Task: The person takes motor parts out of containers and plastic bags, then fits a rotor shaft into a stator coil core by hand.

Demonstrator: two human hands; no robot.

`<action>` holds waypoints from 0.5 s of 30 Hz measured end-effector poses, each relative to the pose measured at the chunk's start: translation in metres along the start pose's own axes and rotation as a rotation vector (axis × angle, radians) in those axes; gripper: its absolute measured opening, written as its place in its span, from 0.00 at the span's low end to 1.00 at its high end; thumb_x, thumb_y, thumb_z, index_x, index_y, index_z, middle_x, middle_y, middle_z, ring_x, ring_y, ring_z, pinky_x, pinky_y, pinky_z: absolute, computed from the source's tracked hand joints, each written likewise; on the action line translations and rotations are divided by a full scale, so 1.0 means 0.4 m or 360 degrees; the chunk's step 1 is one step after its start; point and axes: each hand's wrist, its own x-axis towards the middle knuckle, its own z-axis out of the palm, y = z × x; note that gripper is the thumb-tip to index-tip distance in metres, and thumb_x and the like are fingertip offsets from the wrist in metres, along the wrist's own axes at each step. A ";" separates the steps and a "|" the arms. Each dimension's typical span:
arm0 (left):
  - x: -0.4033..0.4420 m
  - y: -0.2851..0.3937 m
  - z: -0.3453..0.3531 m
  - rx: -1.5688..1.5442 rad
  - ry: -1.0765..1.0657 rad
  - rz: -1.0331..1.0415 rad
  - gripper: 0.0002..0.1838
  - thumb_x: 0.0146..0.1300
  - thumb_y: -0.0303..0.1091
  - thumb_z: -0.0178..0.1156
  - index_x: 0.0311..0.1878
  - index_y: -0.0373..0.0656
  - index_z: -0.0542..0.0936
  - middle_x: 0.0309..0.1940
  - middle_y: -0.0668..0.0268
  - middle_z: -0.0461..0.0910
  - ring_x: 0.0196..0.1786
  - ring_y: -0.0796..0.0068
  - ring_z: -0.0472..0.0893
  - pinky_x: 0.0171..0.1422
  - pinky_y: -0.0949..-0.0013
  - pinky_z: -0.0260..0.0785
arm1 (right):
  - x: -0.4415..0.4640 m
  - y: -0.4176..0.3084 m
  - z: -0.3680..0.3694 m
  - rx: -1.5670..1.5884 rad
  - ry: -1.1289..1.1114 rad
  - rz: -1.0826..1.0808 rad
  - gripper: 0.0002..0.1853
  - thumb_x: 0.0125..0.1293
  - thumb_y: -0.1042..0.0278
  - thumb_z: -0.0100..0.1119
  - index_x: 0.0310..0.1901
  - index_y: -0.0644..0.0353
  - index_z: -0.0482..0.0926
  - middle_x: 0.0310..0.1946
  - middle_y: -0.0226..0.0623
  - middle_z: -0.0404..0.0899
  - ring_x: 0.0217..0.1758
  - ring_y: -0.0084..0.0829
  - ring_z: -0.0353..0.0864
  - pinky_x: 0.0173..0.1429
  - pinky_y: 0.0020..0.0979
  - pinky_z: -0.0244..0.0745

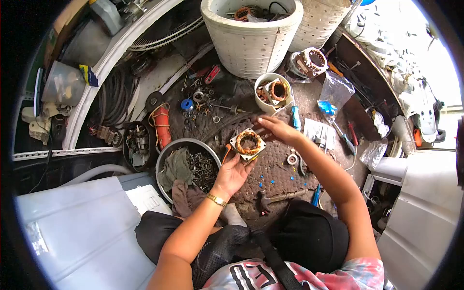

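Observation:
My left hand [232, 175], with a gold watch on its wrist, holds a small motor stator [241, 146] from below and the near side. The stator has a square metal frame and a ring of copper windings facing up, and orange wires hang at its left. My right hand [277, 129] is just right of the stator, its fingers stretched out and apart from it. Beyond that hand, a white round container [262, 103] holds another copper-wound stator [278, 91]. A small metal ring [292, 159] lies on the mat to the right.
A grey basin [162, 153] of screws and a rag is at left, beside a red cylinder [163, 128]. A hammer [282, 196] lies near my knees. Screwdrivers [347, 142] are at right. A large white perforated tub [251, 46] stands behind.

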 end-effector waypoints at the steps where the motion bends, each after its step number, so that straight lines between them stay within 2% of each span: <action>1: 0.007 0.006 0.023 -0.0035 -0.0099 -0.0037 0.18 0.67 0.29 0.52 0.60 0.47 0.69 0.58 0.66 0.73 0.60 0.67 0.73 0.69 0.56 0.64 | -0.013 0.019 -0.003 0.0232 -0.0131 0.0059 0.28 0.71 0.44 0.44 0.64 0.55 0.66 0.58 0.39 0.74 0.61 0.35 0.73 0.62 0.42 0.68; 3: 0.018 0.011 0.062 0.0055 -0.0164 -0.0059 0.19 0.67 0.29 0.53 0.61 0.46 0.69 0.58 0.65 0.73 0.62 0.68 0.72 0.69 0.58 0.65 | -0.050 0.030 0.014 0.0710 -0.0291 0.0035 0.32 0.69 0.40 0.45 0.64 0.57 0.65 0.63 0.39 0.69 0.65 0.35 0.69 0.66 0.45 0.65; 6: 0.030 0.004 0.097 0.0224 -0.0144 -0.0037 0.20 0.66 0.30 0.55 0.60 0.45 0.68 0.56 0.67 0.74 0.59 0.71 0.75 0.65 0.64 0.69 | -0.114 -0.002 0.036 0.0957 -0.0385 -0.0015 0.28 0.70 0.44 0.47 0.61 0.58 0.68 0.58 0.38 0.73 0.61 0.34 0.73 0.63 0.49 0.69; 9: 0.065 -0.014 0.079 0.0458 -0.0191 -0.0042 0.19 0.66 0.34 0.57 0.59 0.45 0.70 0.58 0.65 0.73 0.60 0.69 0.74 0.64 0.60 0.70 | -0.132 0.031 0.045 0.0848 0.0008 -0.0119 0.30 0.68 0.51 0.54 0.65 0.60 0.62 0.58 0.38 0.72 0.59 0.34 0.74 0.62 0.48 0.70; 10: 0.058 -0.026 0.101 0.0727 -0.0037 0.0024 0.20 0.65 0.35 0.59 0.58 0.44 0.70 0.55 0.67 0.75 0.58 0.72 0.75 0.61 0.64 0.70 | -0.135 0.054 0.043 0.0874 0.0135 -0.0096 0.34 0.66 0.53 0.57 0.67 0.61 0.57 0.60 0.39 0.70 0.60 0.35 0.73 0.60 0.45 0.72; 11: 0.061 -0.038 0.101 0.0938 0.0013 0.0077 0.21 0.63 0.31 0.60 0.59 0.41 0.69 0.52 0.67 0.76 0.56 0.75 0.76 0.59 0.67 0.71 | -0.149 0.082 0.039 0.0806 0.0329 0.0008 0.35 0.66 0.53 0.57 0.67 0.62 0.55 0.61 0.40 0.68 0.59 0.39 0.73 0.59 0.45 0.72; 13: 0.068 -0.073 0.090 0.1468 0.0048 0.0337 0.24 0.60 0.29 0.63 0.60 0.38 0.69 0.52 0.65 0.76 0.55 0.75 0.75 0.59 0.68 0.69 | -0.131 0.220 0.028 0.1084 0.0436 0.0081 0.37 0.65 0.51 0.58 0.68 0.61 0.54 0.62 0.41 0.66 0.59 0.42 0.72 0.60 0.50 0.69; 14: 0.068 -0.094 0.076 0.1650 0.0081 0.0452 0.28 0.57 0.27 0.66 0.60 0.36 0.68 0.53 0.63 0.75 0.56 0.74 0.75 0.62 0.68 0.67 | -0.156 0.228 0.048 0.1171 0.0472 0.0276 0.39 0.64 0.49 0.59 0.69 0.57 0.53 0.63 0.41 0.65 0.60 0.43 0.70 0.63 0.58 0.62; 15: 0.068 -0.106 0.063 0.1816 0.0046 0.0498 0.31 0.57 0.31 0.67 0.61 0.36 0.67 0.54 0.63 0.75 0.57 0.71 0.74 0.64 0.67 0.65 | -0.179 0.249 0.048 0.1369 -0.0054 0.0271 0.46 0.62 0.45 0.60 0.73 0.45 0.43 0.70 0.39 0.56 0.63 0.43 0.69 0.68 0.58 0.54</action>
